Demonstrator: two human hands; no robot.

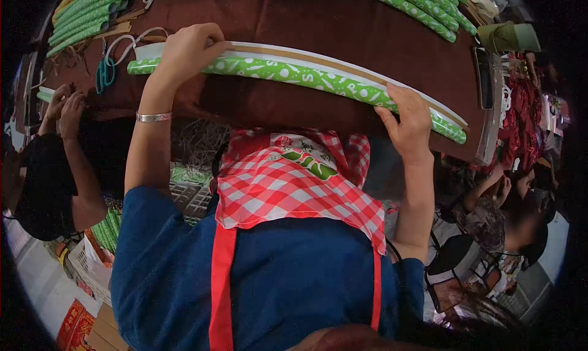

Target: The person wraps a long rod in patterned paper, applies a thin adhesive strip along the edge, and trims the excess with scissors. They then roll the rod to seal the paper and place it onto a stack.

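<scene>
A long roll of green wrapping paper (306, 77) with white patterns lies across the table in front of me. Its white inner side shows along the far edge, with a thin tan strip (306, 58) running along it. My left hand (191, 50), a bracelet on the wrist, is closed on the far edge near the roll's left end; its fingertips are partly hidden. Toward the other end, my right hand (405, 113) grips the roll between thumb and fingers. Just left of the roll lie teal-handled scissors (106, 75).
Stacked green rolls (89, 14) lie at the far left, more green rolls (416, 9) at the far right. A phone (484, 78) and a grey-green coil (509, 37) sit along the right edge. A co-worker's hands (66, 109) are at left; people sit at right.
</scene>
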